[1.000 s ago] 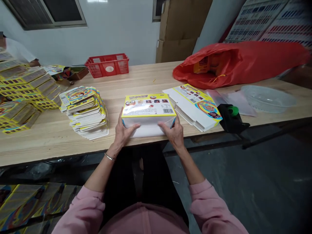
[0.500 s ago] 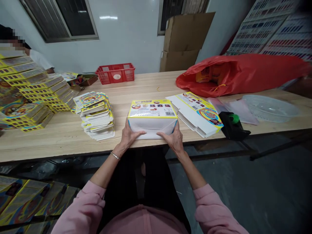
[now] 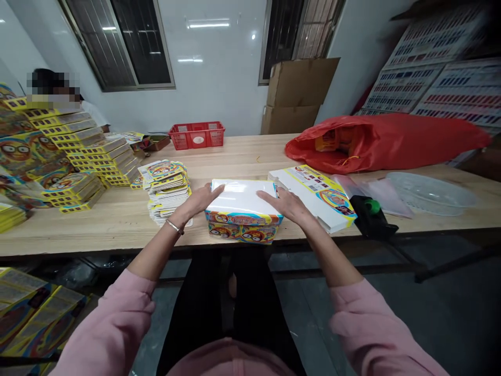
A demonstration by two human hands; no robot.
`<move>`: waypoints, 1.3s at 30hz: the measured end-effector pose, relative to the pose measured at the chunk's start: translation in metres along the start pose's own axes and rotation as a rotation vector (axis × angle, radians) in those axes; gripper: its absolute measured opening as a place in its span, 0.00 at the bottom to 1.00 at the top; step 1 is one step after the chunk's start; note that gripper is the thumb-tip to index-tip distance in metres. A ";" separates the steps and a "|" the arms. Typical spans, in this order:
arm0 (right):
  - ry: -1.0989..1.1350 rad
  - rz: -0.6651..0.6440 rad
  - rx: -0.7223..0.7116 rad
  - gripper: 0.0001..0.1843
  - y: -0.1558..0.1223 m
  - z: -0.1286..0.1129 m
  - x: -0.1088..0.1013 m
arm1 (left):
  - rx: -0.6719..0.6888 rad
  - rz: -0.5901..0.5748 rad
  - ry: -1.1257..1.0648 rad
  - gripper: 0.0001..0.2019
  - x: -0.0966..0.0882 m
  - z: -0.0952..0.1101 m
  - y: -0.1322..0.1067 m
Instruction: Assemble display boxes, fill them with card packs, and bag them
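A yellow-edged printed carton (image 3: 243,227) sits on the wooden table (image 3: 117,235) in front of me, its white top panel (image 3: 240,197) facing up. Its near side shows cartoon faces with big eyes. My left hand (image 3: 199,201) lies flat on the left part of the white panel, and my right hand (image 3: 279,203) lies flat on its right part. Neither hand grips the sides. To the right, touching or almost touching the carton, lies a flattened printed carton (image 3: 317,198). A stack of printed cards (image 3: 166,190) stands just left of my left hand.
Stacks of yellow packages (image 3: 97,151) fill the table's left side, near a co-worker's white sleeve (image 3: 94,112). Further along are a red basket (image 3: 197,134), a red plastic bag (image 3: 376,143), a black tool with a green knob (image 3: 370,211) and a clear plastic lid (image 3: 430,193).
The carton has turned over toward me, so the barcode face has left the top and the white panel faces up. Both hands have moved from its near edge onto the top.
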State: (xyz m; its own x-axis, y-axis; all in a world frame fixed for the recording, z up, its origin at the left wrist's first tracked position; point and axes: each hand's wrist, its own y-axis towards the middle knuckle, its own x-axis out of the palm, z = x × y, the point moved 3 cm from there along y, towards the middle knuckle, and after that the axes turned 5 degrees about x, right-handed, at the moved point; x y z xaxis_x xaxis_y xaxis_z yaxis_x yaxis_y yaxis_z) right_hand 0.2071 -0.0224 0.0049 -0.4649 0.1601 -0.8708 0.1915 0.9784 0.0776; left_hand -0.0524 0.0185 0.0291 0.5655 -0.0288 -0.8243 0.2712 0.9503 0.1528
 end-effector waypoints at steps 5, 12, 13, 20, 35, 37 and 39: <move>-0.033 0.198 -0.277 0.37 -0.004 -0.025 -0.002 | 0.382 0.032 0.213 0.30 0.003 0.030 -0.002; -0.166 0.013 -0.635 0.46 -0.018 -0.046 0.041 | 0.497 -0.401 0.543 0.31 0.045 0.041 -0.002; -0.169 -0.005 -0.624 0.47 -0.017 -0.044 0.039 | 0.478 -0.438 0.508 0.31 0.043 0.039 0.000; -0.204 0.059 -0.651 0.36 -0.022 -0.040 0.027 | 0.400 -0.206 0.306 0.31 0.028 0.026 0.033; -0.299 0.124 -0.751 0.27 -0.033 -0.069 0.052 | 0.347 -0.348 0.209 0.22 0.047 0.001 0.097; -0.319 0.126 -0.746 0.28 -0.032 -0.070 0.052 | 0.347 -0.348 0.208 0.23 0.045 0.003 0.097; -0.321 0.121 -0.745 0.28 -0.032 -0.071 0.051 | 0.348 -0.353 0.204 0.26 0.038 0.009 0.096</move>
State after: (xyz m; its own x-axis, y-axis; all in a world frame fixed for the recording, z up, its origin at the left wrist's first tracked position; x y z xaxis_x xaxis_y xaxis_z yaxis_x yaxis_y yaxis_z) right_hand 0.1164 -0.0367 -0.0075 -0.1858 0.3352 -0.9236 -0.4530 0.8049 0.3833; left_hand 0.0021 0.1061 0.0170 0.2393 -0.2346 -0.9422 0.6794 0.7337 -0.0101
